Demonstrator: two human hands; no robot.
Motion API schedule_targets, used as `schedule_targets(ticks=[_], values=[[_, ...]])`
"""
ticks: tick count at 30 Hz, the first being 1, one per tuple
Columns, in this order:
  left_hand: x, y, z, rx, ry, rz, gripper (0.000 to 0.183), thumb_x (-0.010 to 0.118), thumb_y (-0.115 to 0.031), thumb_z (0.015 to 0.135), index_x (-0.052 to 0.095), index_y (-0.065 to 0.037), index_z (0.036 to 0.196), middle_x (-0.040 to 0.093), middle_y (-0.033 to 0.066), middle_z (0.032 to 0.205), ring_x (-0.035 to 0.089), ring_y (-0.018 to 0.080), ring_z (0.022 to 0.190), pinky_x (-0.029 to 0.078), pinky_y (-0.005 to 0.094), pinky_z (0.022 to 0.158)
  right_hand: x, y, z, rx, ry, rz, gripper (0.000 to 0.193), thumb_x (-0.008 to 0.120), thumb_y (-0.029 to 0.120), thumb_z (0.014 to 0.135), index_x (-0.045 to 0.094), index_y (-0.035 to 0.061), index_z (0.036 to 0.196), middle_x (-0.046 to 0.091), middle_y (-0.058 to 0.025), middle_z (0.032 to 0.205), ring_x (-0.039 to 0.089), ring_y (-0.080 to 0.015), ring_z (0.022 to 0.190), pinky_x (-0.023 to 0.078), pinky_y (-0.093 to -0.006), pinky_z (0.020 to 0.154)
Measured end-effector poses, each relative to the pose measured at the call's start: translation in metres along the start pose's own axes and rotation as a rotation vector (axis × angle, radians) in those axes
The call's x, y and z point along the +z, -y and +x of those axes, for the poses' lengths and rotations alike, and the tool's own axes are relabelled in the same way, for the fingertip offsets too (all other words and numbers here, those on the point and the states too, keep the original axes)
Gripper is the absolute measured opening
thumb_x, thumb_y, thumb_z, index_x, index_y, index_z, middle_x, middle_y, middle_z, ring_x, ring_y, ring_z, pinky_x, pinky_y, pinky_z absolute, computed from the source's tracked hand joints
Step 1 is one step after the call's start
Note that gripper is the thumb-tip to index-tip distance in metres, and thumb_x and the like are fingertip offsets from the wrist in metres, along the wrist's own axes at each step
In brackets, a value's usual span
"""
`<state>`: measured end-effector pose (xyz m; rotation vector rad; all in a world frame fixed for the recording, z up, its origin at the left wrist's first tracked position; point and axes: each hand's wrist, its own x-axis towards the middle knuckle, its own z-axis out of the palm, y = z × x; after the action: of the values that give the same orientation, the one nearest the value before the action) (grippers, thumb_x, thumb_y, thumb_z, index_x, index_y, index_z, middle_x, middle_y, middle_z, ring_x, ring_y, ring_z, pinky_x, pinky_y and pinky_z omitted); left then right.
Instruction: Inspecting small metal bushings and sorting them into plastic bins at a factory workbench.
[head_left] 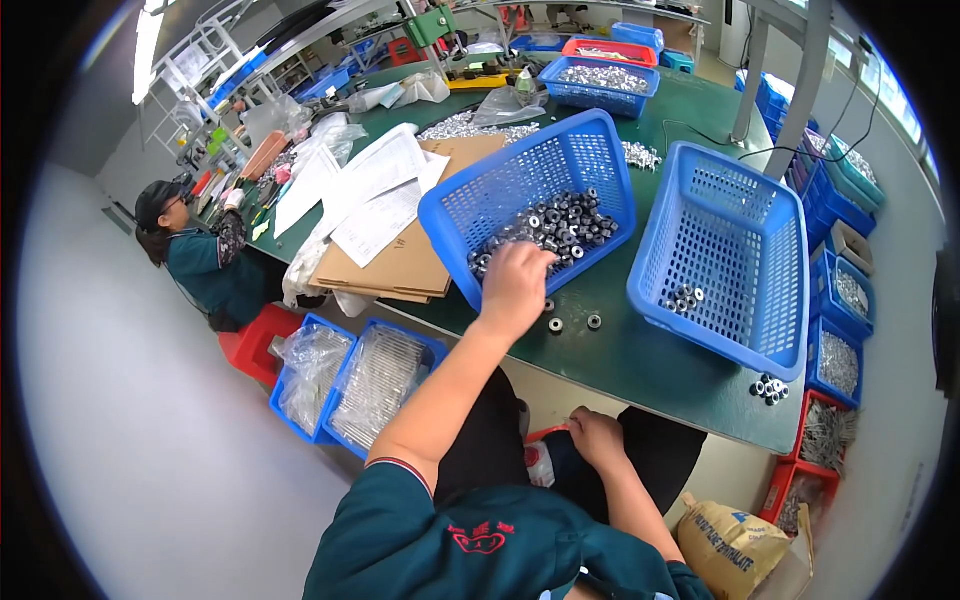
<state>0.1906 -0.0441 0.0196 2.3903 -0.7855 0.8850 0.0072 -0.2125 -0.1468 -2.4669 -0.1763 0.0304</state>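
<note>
My left hand reaches over the near rim of a tilted blue perforated basket. Its fingers are bent and closed down at a heap of small round black-and-silver metal parts; whatever they grip is hidden. Several of the same parts lie on the green table just beside that hand. Low over my lap, my right hand is closed next to a thin orange-red edge, and I cannot make out what is in it. To the right stands a second blue basket with a few such parts inside.
Cardboard sheets and papers lie left of the tilted basket. More parts sit at the table's right corner. Behind is a blue bin of silver pieces. Filled bins line the right wall. A co-worker sits at left.
</note>
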Motion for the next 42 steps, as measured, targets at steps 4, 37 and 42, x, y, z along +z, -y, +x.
schedule_targets(ticks=[4, 37, 42], values=[[0.007, 0.015, 0.005, 0.063, 0.193, 0.172, 0.019, 0.067, -0.003, 0.076, 0.072, -0.014, 0.09, 0.058, 0.0041, 0.091, 0.054, 0.0255, 0.095, 0.046, 0.0385, 0.082, -0.004, 0.001, 0.002, -0.004, -0.014, 0.02, 0.018, 0.061, 0.025, 0.087, 0.065, 0.0082, 0.089, 0.068, -0.0144, 0.077, 0.067, -0.0358, 0.074, 0.053, -0.047, 0.066], [-0.017, -0.018, -0.011, -0.12, 0.089, 0.032, 0.014, 0.064, -0.002, 0.078, 0.067, -0.007, 0.091, 0.064, 0.0085, 0.094, 0.06, 0.0306, 0.092, 0.05, 0.0407, 0.079, -0.01, 0.003, 0.004, 0.078, 0.07, 0.001, 0.023, 0.06, 0.029, 0.089, 0.069, 0.0081, 0.093, 0.069, -0.0152, 0.081, 0.067, -0.0351, 0.08, 0.053, -0.0453, 0.072], [-0.023, -0.006, -0.012, -0.045, 0.288, 0.295, 0.021, 0.061, -0.003, 0.08, 0.07, -0.012, 0.096, 0.06, 0.0056, 0.093, 0.058, 0.0275, 0.094, 0.048, 0.0407, 0.081, -0.01, 0.005, 0.006, 0.069, 0.043, 0.025, 0.022, 0.06, 0.028, 0.088, 0.068, 0.0086, 0.093, 0.069, -0.0153, 0.081, 0.067, -0.0352, 0.079, 0.052, -0.0456, 0.072]])
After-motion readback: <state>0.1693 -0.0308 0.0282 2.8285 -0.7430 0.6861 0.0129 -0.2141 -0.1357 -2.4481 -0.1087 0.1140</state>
